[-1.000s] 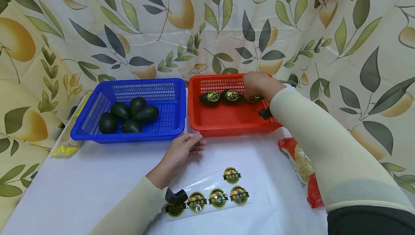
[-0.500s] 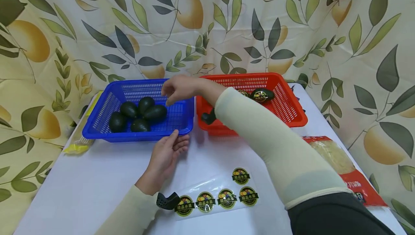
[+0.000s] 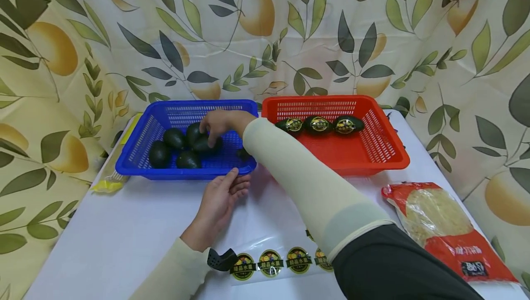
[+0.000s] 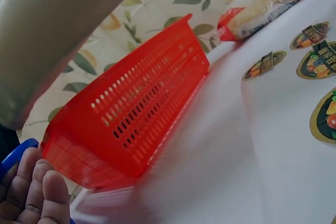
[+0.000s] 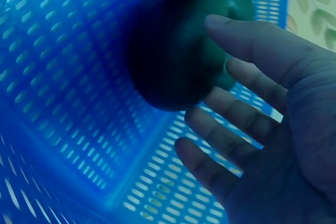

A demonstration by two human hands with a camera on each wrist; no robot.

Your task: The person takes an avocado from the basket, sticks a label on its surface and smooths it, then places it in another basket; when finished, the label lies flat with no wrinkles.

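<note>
right hand (image 3: 221,124): fingers spread, closing round avocado (image 3: 205,144) in blue basket (image 3: 136,143) | left hand (image 3: 219,201): relaxed, fingertips at basket's front rim | sticker sheet (image 3: 271,259) just behind left wrist

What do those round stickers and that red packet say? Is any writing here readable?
Round stickers on the clear sheet: a black band of Chinese characters, too small to read surely.
Same stickers on the avocados in the red basket: too small to read.
Red packet: a dark label with white characters, blurred, unreadable.
No other writing shows.
</note>
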